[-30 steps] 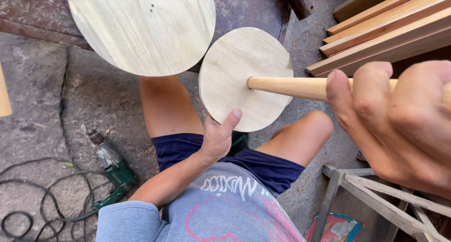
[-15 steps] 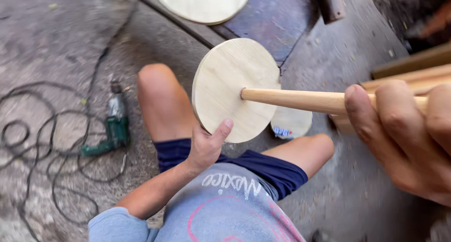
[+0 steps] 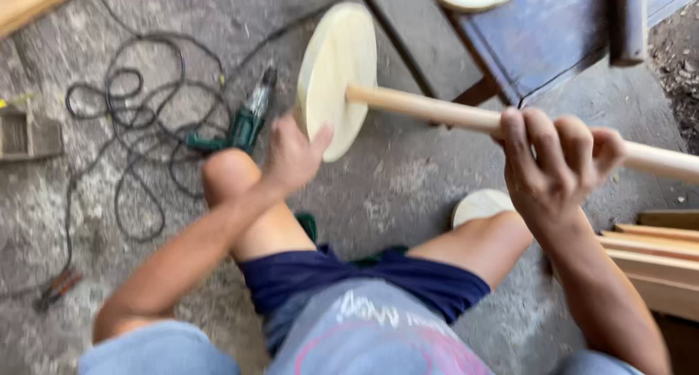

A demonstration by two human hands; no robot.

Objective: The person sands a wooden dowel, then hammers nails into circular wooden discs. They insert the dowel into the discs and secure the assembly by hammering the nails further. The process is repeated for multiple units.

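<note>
A pale, smooth round wooden disc (image 3: pixel 336 76) sits on the end of a long round wooden dowel (image 3: pixel 437 109), held above rough concrete floor (image 3: pixel 408 186). The left hand (image 3: pixel 291 156) cups the disc's lower edge, fingers loosely spread; the right hand (image 3: pixel 557 164) wraps closed around the dowel.

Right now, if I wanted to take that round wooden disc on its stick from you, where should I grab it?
Probably the bare dowel between the disc and the right hand, coming from above: it is a slim round rod lying nearly level, easy to wrap. The disc is broad and flat; the left hand only steadies its lower edge.
</note>
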